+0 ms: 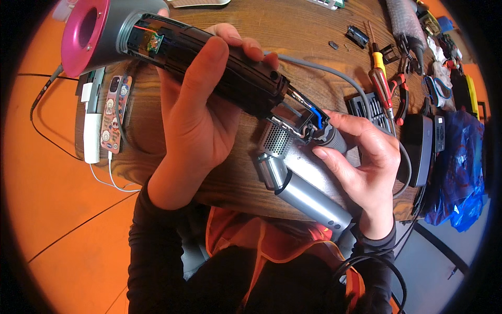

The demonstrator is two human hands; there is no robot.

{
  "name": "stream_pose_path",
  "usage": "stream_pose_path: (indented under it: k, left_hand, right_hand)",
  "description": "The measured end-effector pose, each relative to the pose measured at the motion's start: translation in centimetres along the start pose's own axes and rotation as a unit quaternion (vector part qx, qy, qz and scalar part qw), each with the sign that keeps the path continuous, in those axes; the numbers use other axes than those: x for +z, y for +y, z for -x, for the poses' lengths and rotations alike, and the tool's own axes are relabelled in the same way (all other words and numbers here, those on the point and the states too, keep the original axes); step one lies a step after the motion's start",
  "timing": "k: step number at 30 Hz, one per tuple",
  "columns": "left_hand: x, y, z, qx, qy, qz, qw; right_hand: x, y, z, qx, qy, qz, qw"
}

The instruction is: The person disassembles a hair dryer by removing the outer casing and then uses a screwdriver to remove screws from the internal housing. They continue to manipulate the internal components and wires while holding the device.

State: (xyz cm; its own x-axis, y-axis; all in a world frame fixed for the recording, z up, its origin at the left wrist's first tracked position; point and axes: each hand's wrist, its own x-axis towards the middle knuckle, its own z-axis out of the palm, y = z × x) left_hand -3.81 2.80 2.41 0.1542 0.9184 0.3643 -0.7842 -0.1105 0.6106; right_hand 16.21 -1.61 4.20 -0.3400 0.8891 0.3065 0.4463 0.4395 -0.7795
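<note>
A hair dryer with a pink-and-grey head (112, 34) is held up across the table, its handle casing off. Wrapped around the black inner handle (235, 86) is my left hand (196, 118), thumb on top and fingertips showing over the far side. A small green circuit board (155, 43) shows near the head. At the opposite end, blue wires (317, 116) lie in an opened frame. My right hand (366, 157) pinches the ribbed grey cord sleeve (333, 140) there between thumb and fingers. Below lie a silver handle tube (312, 201) and a perforated grey sleeve (277, 140).
A grey cord (329, 68) curves over the wooden table (293, 34). Screwdrivers (380, 86), red-handled pliers (401, 99) and a black cylindrical part (357, 36) lie at the right. Beyond them are a black box (418, 149) and a blue plastic bag (457, 172). A stickered phone (114, 112) lies left.
</note>
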Motion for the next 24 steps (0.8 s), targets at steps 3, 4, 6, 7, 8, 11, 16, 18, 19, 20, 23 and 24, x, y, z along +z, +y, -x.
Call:
stream_pose_path:
  k: [3, 4, 6, 7, 8, 11, 16, 18, 19, 20, 23, 24]
  left_hand:
    - [0.2, -0.3, 0.2, -0.013, 0.005, -0.020, 1.000]
    - [0.2, -0.4, 0.3, -0.031, 0.005, -0.042, 0.999]
    - [0.2, -0.6, 0.4, -0.046, 0.015, -0.044, 0.998]
    - [0.2, -0.8, 0.3, -0.044, 0.024, -0.023, 0.998]
    - [0.1, -0.9, 0.3, -0.043, 0.032, -0.003, 0.999]
    - [0.0, -1.0, 0.4, -0.054, 0.051, 0.019, 0.997]
    - [-0.2, -1.0, 0.4, -0.095, 0.068, -0.004, 0.993]
    - [-0.2, -1.1, 0.4, -0.098, 0.076, -0.007, 0.992]
    - [-0.1, -1.2, 0.4, -0.102, 0.081, -0.014, 0.991]
    - [-0.1, -1.2, 0.4, -0.107, 0.085, -0.021, 0.990]
    - [0.0, -1.2, 0.3, -0.111, 0.071, -0.016, 0.991]
    - [-0.1, -1.2, 0.2, -0.110, 0.067, -0.017, 0.992]
  right_hand:
    - [0.4, 0.2, -0.5, -0.076, 0.074, 0.093, 0.990]
    - [0.6, 0.3, -0.5, -0.133, 0.108, 0.084, 0.982]
    - [1.3, 0.6, -0.5, -0.206, 0.148, 0.104, 0.962]
    - [1.5, 0.7, -0.5, -0.199, 0.140, 0.109, 0.964]
    - [1.7, 0.7, -0.4, -0.199, 0.135, 0.114, 0.964]
    - [1.9, 0.8, -0.2, -0.191, 0.113, 0.183, 0.958]
    - [2.0, 0.3, 0.3, -0.167, 0.071, 0.260, 0.949]
    - [2.0, 0.0, 0.4, -0.129, 0.050, 0.241, 0.960]
    - [2.0, -0.1, 0.5, -0.110, 0.039, 0.238, 0.964]
    - [2.0, -0.2, 0.5, -0.093, 0.036, 0.224, 0.969]
    - [2.0, -0.2, 0.4, -0.087, 0.043, 0.212, 0.973]
    - [1.9, -0.2, 0.4, -0.087, 0.043, 0.196, 0.976]
